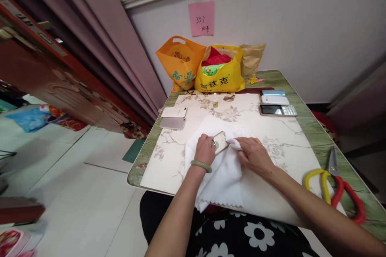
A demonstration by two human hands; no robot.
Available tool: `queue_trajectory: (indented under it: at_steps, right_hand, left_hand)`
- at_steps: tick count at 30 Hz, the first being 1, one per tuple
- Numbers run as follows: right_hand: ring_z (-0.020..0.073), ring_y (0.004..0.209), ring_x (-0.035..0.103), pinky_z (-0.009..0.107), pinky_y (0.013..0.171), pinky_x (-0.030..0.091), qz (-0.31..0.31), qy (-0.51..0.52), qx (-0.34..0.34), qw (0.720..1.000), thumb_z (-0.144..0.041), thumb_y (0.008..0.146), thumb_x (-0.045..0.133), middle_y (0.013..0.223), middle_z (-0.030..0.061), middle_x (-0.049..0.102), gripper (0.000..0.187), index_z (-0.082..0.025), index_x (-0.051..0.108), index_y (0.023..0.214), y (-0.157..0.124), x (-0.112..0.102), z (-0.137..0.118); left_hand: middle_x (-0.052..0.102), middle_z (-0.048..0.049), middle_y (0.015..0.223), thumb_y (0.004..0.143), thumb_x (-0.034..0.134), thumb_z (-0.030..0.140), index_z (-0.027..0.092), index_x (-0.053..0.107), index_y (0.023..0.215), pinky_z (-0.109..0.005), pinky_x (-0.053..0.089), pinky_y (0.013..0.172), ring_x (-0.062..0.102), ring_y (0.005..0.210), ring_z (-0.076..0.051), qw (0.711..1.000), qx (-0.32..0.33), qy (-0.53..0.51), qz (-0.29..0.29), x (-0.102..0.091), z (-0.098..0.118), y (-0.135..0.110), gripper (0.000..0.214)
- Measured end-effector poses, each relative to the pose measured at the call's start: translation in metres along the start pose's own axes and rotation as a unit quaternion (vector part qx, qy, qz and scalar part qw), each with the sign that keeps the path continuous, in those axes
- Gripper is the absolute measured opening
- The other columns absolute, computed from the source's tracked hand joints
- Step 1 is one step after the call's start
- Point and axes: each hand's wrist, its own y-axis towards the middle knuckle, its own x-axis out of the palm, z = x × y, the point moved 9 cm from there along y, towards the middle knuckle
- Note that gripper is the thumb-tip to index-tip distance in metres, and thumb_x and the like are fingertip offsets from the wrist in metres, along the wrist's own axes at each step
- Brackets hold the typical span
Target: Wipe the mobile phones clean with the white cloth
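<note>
Between my hands is a gold smartphone [220, 143], tilted, its back up, with a ring holder on it. My left hand [205, 149], a green bangle at its wrist, grips the phone's left end. A white cloth [221, 184] with a scalloped edge lies under the phone and hangs over the table's front edge. My right hand [255, 154] pinches a bunched corner of this cloth against the phone's right end. The fingertips of my left hand are partly hidden behind the phone.
Two phones [173, 118] lie at the left, several more [276, 100] at the right. A small bottle [215, 101] stands near the back. Large scissors [333, 184] with red and yellow handles lie at the right edge. An orange bag [181, 58] and a yellow bag [220, 78] stand behind.
</note>
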Motion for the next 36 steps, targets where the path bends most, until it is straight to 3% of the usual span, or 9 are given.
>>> queue_trajectory:
  at_steps: [8,11,15,18,21,25,28,31,36]
  right_hand:
    - [0.0226,0.113,0.06,0.041,0.097,0.041,-0.01,0.005,-0.001,1.0,-0.012,0.077,0.047,0.12,0.0064,0.067,0.041,-0.02,0.066,0.111,-0.004,0.01,0.005]
    - [0.0235,0.115,0.058,0.042,0.098,0.04,-0.016,0.028,-0.015,0.999,-0.013,0.079,0.046,0.122,0.0067,0.066,0.037,-0.021,0.066,0.108,-0.005,0.008,0.006]
    - [0.0204,0.089,0.064,0.035,0.084,0.047,-0.003,0.109,0.017,0.994,-0.022,0.089,0.041,0.092,0.0029,0.071,0.026,-0.023,0.067,0.093,-0.003,-0.001,0.011]
    - [0.0198,0.076,0.062,0.032,0.072,0.049,0.082,0.147,0.1,0.981,-0.032,0.096,0.035,0.077,0.0023,0.067,0.032,-0.023,0.065,0.086,0.0,-0.014,0.018]
    - [0.0238,0.106,0.061,0.039,0.092,0.045,0.086,0.104,0.071,0.988,-0.038,0.098,0.031,0.107,0.0083,0.069,0.038,-0.021,0.065,0.105,0.006,-0.008,0.001]
    - [0.0257,0.139,0.035,0.046,0.113,0.025,-0.072,-0.008,-0.104,0.992,-0.055,0.096,0.034,0.145,0.0114,0.047,0.058,-0.017,0.049,0.137,0.014,0.038,-0.041]
    - [0.0283,0.142,0.027,0.048,0.115,0.019,-0.108,-0.063,-0.136,0.983,-0.074,0.087,0.034,0.152,0.0139,0.034,0.083,-0.013,0.044,0.142,0.027,0.056,-0.044]
    - [0.0309,0.141,0.028,0.05,0.115,0.018,-0.118,-0.089,-0.119,0.982,-0.083,0.079,0.031,0.151,0.0173,0.035,0.097,-0.009,0.046,0.14,0.039,0.064,-0.04]
    - [0.0315,0.143,0.024,0.052,0.116,0.011,-0.114,-0.099,-0.151,0.977,-0.085,0.078,0.029,0.154,0.0181,0.029,0.101,-0.006,0.044,0.141,0.015,0.058,-0.048]
  left_hand:
    - [0.054,-0.004,0.088,0.07,0.053,-0.002,0.019,0.056,0.078,-0.03,0.044,0.072,0.054,0.079,-0.017,0.998,-0.037,-0.046,0.011,-0.004,-0.007,0.01,0.022]
    - [0.053,-0.0019,0.082,0.07,0.051,-0.003,0.02,0.05,0.073,-0.028,0.041,0.068,0.052,0.075,-0.016,0.998,-0.01,-0.049,0.035,-0.008,0.0,0.007,0.023]
    - [0.051,-0.0011,0.078,0.074,0.047,0.0,0.022,0.046,0.072,-0.029,0.04,0.069,0.049,0.076,-0.017,0.995,0.052,-0.037,0.077,-0.011,0.009,-0.008,0.022]
    - [0.051,-0.002,0.077,0.079,0.043,0.003,0.022,0.046,0.073,-0.03,0.041,0.072,0.049,0.078,-0.018,0.992,0.085,-0.032,0.088,-0.013,0.013,-0.016,0.02]
    - [0.056,-0.0039,0.086,0.082,0.045,0.009,0.022,0.051,0.082,-0.032,0.044,0.078,0.052,0.086,-0.019,0.991,0.099,-0.04,0.079,-0.015,0.014,-0.022,0.014]
    - [0.057,-0.0102,0.116,0.077,0.06,0.021,0.02,0.051,0.117,-0.043,0.04,0.094,0.051,0.111,-0.027,0.995,0.06,0.015,0.082,-0.017,-0.002,-0.036,0.041]
    - [0.056,-0.0105,0.123,0.075,0.063,0.023,0.02,0.051,0.124,-0.045,0.036,0.098,0.049,0.116,-0.028,0.996,0.027,0.036,0.076,-0.013,-0.019,-0.044,0.05]
    - [0.057,-0.0093,0.125,0.075,0.064,0.022,0.021,0.054,0.124,-0.044,0.036,0.1,0.049,0.117,-0.027,0.997,0.021,0.008,0.072,-0.009,-0.028,-0.046,0.05]
    - [0.056,-0.0095,0.126,0.075,0.066,0.025,0.021,0.054,0.127,-0.044,0.034,0.102,0.048,0.118,-0.028,0.996,0.022,-0.006,0.084,-0.01,-0.029,-0.045,0.053]
